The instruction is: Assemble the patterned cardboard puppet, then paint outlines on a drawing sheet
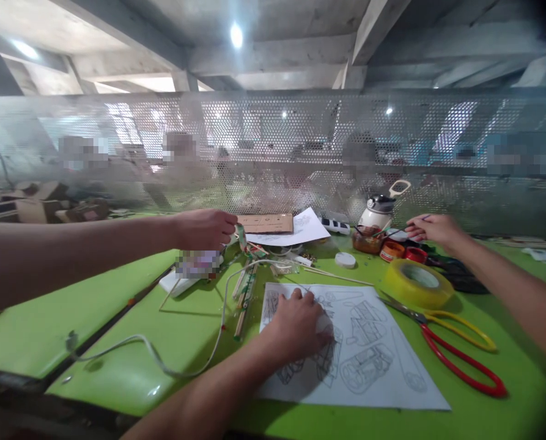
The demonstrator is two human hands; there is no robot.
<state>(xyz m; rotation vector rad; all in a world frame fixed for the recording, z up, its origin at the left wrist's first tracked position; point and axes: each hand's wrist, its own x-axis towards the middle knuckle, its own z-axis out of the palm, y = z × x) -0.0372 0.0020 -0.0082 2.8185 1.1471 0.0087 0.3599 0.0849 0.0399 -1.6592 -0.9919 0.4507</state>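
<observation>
My left hand point(298, 327) rests on a white sheet of paper point(410, 385) printed with line drawings. Its fingers are slightly bent and apart, pressing on the sheet and covering part of the drawings. At the right, my right hand point(431, 232) pinches a thin paintbrush point(397, 232), its tip end pointing towards the paint pots. Below it stand an orange paint pot point(392, 250) and a red paint pot point(416, 253). Next to them is a container of brownish liquid point(367, 240) with a thin stick in it.
Another person's hand point(208, 229) reaches in from the left, holding something small. Yellow tape point(417, 284) and red-and-yellow-handled scissors point(456, 342) lie at the right. A white cable point(162, 360), wooden sticks point(243, 311), a bottle point(376, 214) and cardboard point(270, 223) lie about. A perforated screen point(273, 140) stands behind.
</observation>
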